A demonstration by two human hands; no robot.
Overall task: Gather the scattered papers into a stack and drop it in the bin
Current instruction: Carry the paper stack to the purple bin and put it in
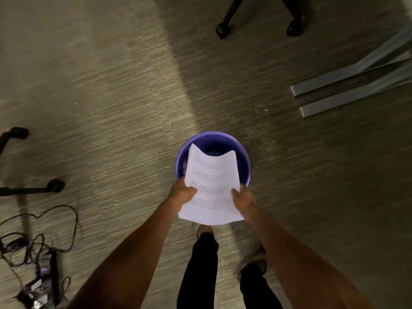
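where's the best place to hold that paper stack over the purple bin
By its two long side edges near the bottom end, one hand from each side, as the left hand and right hand do now. The paper stack sags mid-width, so side grips probably keep it together.

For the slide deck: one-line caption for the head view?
Both hands, left and right, hold a paper stack over a purple bin.

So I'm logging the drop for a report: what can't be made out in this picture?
Head view only:
- Bin contents: the paper stack covers most of the opening; the rest is dark.
- Printed text: too blurred to read.
- Sheet count: edges too fine.
- Fingers of left hand and right hand: under the stack, only thumbs show.
- Cable clutter: blurred, cut by the edge.
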